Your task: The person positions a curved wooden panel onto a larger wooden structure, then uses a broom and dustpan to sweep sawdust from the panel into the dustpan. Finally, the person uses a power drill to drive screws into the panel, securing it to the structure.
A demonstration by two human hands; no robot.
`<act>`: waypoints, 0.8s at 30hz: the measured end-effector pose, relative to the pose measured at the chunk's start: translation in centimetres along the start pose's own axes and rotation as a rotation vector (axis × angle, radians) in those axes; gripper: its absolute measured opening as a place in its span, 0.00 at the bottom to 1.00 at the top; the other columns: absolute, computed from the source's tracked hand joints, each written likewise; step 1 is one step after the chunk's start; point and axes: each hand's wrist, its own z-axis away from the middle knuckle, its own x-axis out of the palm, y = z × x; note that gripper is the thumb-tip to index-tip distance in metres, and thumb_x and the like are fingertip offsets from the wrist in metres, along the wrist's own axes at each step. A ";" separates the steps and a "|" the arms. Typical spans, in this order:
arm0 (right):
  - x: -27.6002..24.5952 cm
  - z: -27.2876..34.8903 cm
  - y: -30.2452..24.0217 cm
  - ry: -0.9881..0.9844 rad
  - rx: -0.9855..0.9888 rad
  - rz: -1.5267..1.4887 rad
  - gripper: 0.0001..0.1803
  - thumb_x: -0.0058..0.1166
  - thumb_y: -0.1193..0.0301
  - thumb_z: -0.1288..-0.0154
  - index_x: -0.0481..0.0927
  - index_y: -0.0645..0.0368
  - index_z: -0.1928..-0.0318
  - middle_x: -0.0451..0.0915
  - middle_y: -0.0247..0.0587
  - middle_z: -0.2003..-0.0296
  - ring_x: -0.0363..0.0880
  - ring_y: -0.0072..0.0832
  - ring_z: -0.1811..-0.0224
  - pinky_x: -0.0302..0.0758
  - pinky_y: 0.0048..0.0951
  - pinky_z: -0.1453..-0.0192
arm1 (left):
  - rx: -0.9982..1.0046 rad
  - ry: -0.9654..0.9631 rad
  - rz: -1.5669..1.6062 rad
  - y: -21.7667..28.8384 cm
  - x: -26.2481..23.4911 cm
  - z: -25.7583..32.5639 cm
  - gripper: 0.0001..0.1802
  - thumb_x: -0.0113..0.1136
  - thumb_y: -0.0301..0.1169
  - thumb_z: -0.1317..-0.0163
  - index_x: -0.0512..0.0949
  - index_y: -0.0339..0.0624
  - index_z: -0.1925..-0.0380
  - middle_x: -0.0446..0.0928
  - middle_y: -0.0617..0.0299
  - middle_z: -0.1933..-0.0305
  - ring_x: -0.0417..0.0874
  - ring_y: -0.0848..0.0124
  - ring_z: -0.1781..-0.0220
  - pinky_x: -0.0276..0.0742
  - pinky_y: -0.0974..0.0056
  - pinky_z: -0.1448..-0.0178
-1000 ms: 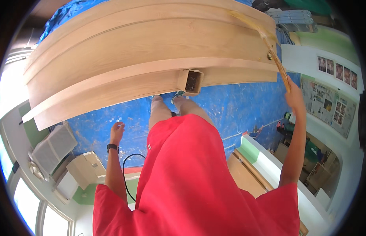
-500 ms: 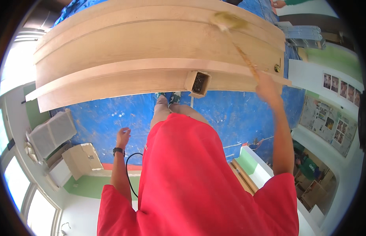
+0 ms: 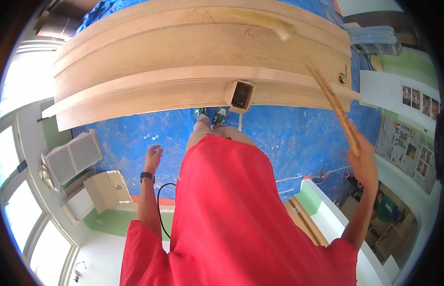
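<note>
My right hand [image 3: 364, 164], on the right, is closed around the wooden handle of a broom [image 3: 332, 100]. The handle slants up and away to the left. Its yellowish straw-like head, smeared by motion, passes over the far part of a long pale wooden panel [image 3: 136, 62]. Sawdust [image 3: 248, 34] lies scattered on the wood near the broom head. Down at my left side, my left hand [image 3: 154, 158] hangs over the blue sheeting, fingers loosely bent and holding nothing.
An open cardboard box [image 3: 240, 94] with small dark pieces stands on the panel's near ledge. A tape measure [image 3: 342, 77] lies at its right end. Blue sheeting [image 3: 274, 138] covers the floor. A wrapped object [image 3: 74, 157] and flattened cardboard [image 3: 107, 190] are at the left; a folded ladder [image 3: 372, 38] lies far right.
My right hand has drawn back toward me and to the right, pulling the broom handle with it. The broom head has swept along the panel. My left hand still hangs at my side.
</note>
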 end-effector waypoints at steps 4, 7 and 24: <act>-1.3 -0.8 6.8 0.070 0.143 0.026 0.43 0.42 0.87 0.50 0.65 0.56 0.29 0.77 0.57 0.43 0.76 0.45 0.40 0.70 0.32 0.37 | -0.038 0.004 0.002 -1.1 1.1 2.3 0.22 0.62 0.42 0.37 0.79 0.39 0.48 0.84 0.50 0.60 0.85 0.67 0.63 0.77 0.64 0.61; -0.4 -6.0 8.8 0.084 0.283 0.003 0.44 0.41 0.88 0.51 0.65 0.53 0.28 0.80 0.55 0.47 0.80 0.39 0.47 0.72 0.30 0.43 | -0.086 0.008 0.002 -4.0 1.9 3.9 0.23 0.63 0.42 0.39 0.79 0.39 0.48 0.84 0.50 0.61 0.85 0.67 0.64 0.77 0.63 0.60; 12.0 -30.2 -20.6 -0.177 0.011 -0.121 0.40 0.50 0.82 0.48 0.66 0.52 0.30 0.80 0.48 0.73 0.75 0.30 0.81 0.71 0.35 0.76 | -0.071 0.027 0.025 -4.5 -5.8 0.4 0.24 0.63 0.42 0.39 0.79 0.36 0.47 0.84 0.49 0.60 0.84 0.66 0.62 0.78 0.62 0.57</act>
